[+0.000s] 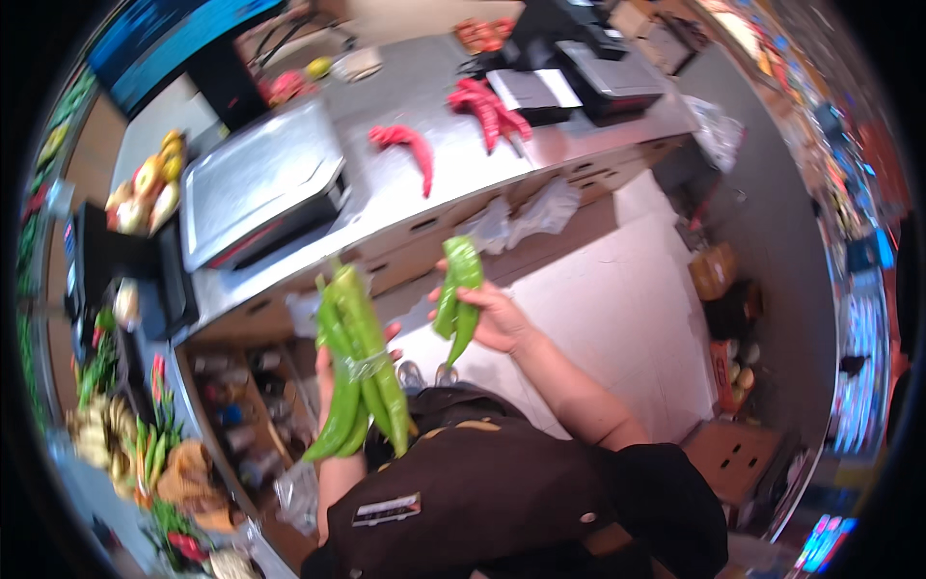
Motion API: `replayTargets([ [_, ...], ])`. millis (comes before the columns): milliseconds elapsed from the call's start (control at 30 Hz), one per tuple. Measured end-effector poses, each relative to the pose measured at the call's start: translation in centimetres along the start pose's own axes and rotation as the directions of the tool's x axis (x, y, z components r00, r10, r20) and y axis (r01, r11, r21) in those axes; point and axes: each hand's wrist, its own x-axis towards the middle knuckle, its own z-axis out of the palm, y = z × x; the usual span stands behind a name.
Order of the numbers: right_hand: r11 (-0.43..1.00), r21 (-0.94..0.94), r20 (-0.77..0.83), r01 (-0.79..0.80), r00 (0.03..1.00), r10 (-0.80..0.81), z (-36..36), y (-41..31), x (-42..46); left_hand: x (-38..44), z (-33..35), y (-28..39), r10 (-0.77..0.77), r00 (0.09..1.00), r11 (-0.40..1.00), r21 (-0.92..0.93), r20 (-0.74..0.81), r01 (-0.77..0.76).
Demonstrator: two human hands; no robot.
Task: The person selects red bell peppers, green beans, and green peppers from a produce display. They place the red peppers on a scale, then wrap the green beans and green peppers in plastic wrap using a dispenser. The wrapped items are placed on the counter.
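Observation:
My left hand holds a bundle of long green peppers, bound round the middle with a clear plastic band. The bundle hides most of that hand. To its right, my right hand grips a smaller set of green peppers, whose tips hang downward. Both hands are raised over the floor, in front of the steel counter. A single curved red pepper lies on the counter. Farther right on it rests a cluster of red peppers.
A weighing scale with a metal plate stands at the counter's left. Another scale is at the back right, beside a black box. Plastic bags hang below the counter's edge. Ginger and other vegetables lie at the left.

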Motion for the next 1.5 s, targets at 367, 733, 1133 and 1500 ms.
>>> replayTargets([
  [367,0.992,0.030,-0.896,0.125,0.443,-0.029,-18.9,2.0,-2.1,9.7,-2.6,1.1,0.027,0.999,0.999,0.043,0.028,-0.029],
  [733,0.935,0.012,-0.948,0.355,0.302,-0.103,-36.6,-13.0,-4.7,28.2,5.0,-10.9,-0.318,0.943,0.896,0.359,0.104,0.262],
  [1133,0.903,0.052,-0.904,0.427,0.404,-0.139,-47.0,-37.8,-13.3,41.3,34.7,-29.9,-0.397,0.916,0.838,0.428,0.050,0.340],
  [1500,0.818,0.044,-0.968,0.573,0.227,-0.107,-55.5,-56.0,-20.4,66.1,45.5,-40.9,-0.511,0.846,0.784,0.485,0.150,0.387],
])
